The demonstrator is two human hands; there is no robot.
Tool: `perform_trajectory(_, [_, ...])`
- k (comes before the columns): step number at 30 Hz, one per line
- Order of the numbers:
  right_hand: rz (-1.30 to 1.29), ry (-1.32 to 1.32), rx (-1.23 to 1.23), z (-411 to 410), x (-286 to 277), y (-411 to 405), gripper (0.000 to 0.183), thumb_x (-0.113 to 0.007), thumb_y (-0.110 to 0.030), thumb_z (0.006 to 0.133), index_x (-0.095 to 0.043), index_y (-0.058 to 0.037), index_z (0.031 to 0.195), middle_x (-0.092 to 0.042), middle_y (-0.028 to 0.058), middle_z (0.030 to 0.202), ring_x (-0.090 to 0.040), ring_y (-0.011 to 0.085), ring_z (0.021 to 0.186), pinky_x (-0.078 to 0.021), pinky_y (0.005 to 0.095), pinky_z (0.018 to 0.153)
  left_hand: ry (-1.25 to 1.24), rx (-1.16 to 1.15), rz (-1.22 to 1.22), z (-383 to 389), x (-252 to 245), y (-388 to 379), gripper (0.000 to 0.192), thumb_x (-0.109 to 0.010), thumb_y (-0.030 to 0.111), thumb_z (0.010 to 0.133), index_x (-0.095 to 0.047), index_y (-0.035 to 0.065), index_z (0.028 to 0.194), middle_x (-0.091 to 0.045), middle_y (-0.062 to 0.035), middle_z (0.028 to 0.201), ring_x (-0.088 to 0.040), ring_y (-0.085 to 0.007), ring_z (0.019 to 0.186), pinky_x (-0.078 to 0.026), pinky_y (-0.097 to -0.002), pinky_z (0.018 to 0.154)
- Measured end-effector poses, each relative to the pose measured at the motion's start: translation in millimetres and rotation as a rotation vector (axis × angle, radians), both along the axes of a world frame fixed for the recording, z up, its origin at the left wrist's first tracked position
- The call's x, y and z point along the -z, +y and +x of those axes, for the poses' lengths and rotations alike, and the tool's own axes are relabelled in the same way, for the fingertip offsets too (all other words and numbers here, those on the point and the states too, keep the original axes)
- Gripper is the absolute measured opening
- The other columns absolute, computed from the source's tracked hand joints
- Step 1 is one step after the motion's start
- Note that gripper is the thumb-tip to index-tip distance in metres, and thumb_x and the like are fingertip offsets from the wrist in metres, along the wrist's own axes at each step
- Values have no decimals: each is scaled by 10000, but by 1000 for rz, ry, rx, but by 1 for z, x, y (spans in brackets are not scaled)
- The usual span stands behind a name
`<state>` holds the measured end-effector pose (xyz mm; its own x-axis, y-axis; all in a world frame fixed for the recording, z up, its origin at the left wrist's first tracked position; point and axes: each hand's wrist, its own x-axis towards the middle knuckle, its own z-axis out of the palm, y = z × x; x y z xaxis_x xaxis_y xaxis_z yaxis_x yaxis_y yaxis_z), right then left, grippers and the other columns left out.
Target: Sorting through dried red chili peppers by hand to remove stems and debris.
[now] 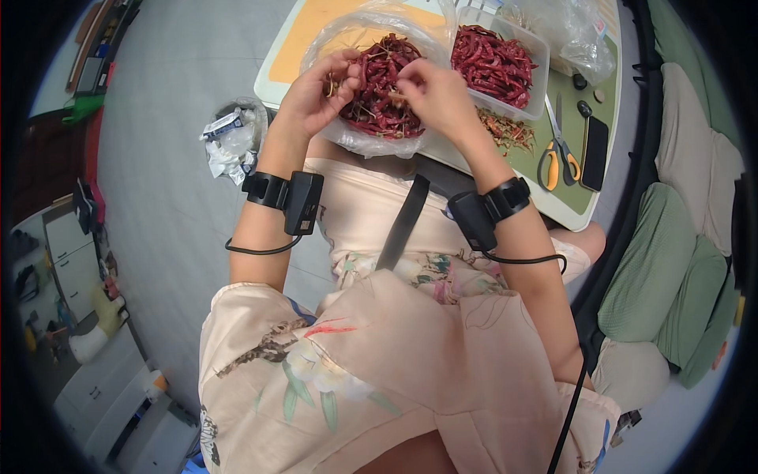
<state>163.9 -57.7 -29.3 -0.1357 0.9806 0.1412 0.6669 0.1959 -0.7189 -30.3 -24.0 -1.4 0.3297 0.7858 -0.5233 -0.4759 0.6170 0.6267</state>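
A clear plastic bag point(379, 145) filled with dried red chillies point(382, 89) lies at the near edge of the table. Over its left side is my left hand point(323, 89), palm turned up, fingers curled around some thin, pale stalks point(331, 86). Above the bag's right side, my right hand point(435, 98) pinches a small pale piece between thumb and forefinger; whether it is a stem or a chilli tip I cannot tell. A clear plastic box point(536, 98) of dried red chillies stands to the right. Near it lies a small heap of chilli stems and scraps point(506, 131).
Scissors with orange and grey handles point(558, 154) and a black phone point(594, 154) lie on the table's green surface point(577, 201). Another plastic bag point(577, 41) sits at the far right. A lined waste bin point(234, 142) stands on the floor to the left; green and beige cushions point(645, 266) are at right.
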Motion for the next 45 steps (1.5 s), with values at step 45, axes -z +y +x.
perform_trajectory(45, [195, 426, 94, 11, -12, -11, 113, -620, -124, 792, -612, -16, 824, -599, 108, 626, -607, 183, 532, -475, 298, 514, 428, 211, 377, 52, 4, -15, 155, -609, 164, 838, -644, 14, 848, -563, 34, 673, -449, -39, 569, -342, -177, 499])
